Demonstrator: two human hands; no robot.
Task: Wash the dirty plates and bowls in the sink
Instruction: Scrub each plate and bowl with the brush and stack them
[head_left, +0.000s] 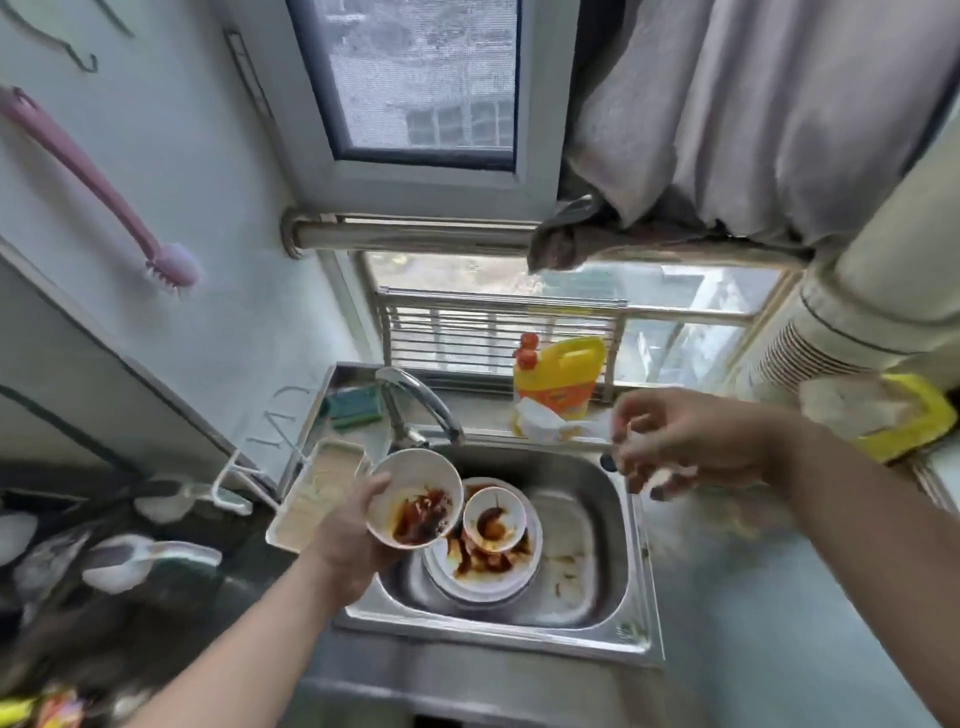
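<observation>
While a stack of sauce-smeared dishes waits in the steel sink (587, 597), a person's left hand (353, 540) grips a white bowl (415, 496) by its rim, fingers curled round the near-left edge, holding it tilted above the sink's left side just under the curved faucet (421, 400); dark red-brown sauce pools in the bowl's lower half. Beneath and to its right, a smaller bowl (493, 519) with a brown puddle sits on a white plate (483, 571) streaked with orange residue, the plate resting on the sink floor toward the left. The right hand (691, 441) hovers above the sink's back-right corner, blurred, its fingers curled round something pale that cannot be made out. On the ledge behind the sink stand a yellow detergent bottle (561, 376) with a red cap and, near the faucet base, a green sponge (356, 408). A pink dish brush (98, 187) hangs on the wall at left, and a grey cloth (566, 234) is draped over the rail below the window
</observation>
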